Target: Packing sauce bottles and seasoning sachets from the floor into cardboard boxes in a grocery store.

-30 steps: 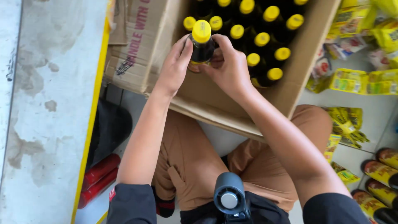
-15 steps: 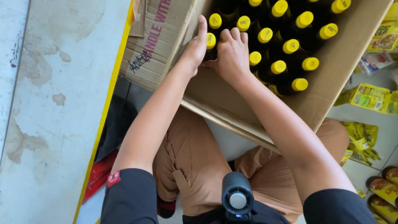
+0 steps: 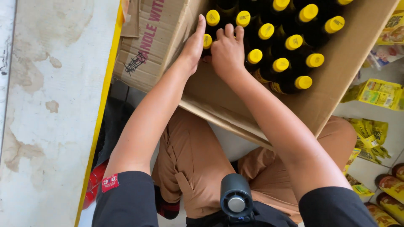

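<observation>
Bottle, dark with a yellow cap, upright at the near left corner of the rows inside the box, pinched between both hands. Left hand flat against the bottle's left side, fingers straight and pointing up along the box wall, thumb side toward the cap; grip open, pressed on rather than wrapped. Right hand curled over the bottle from the right, knuckles up, fingertips reaching past the cap toward the next row; grip closed around the bottle's neck and shoulder, most of the glass hidden beneath it. Cap visible only as a small yellow patch in the gap between the two hands.

Just beside: more bottles of the same kind, standing in tight rows, yellow caps touching or nearly so, filling the upper and right part of the box. Bare brown cardboard floor at the near side of the box, under the right wrist. Box tilted, resting over the knees, in tan trousers. Printed flap folded out to the left.

Further out: pale stained slab with a yellow edge along the left. Yellow packets scattered on the floor at right. Small round black fan hanging at the chest, bottom centre.
</observation>
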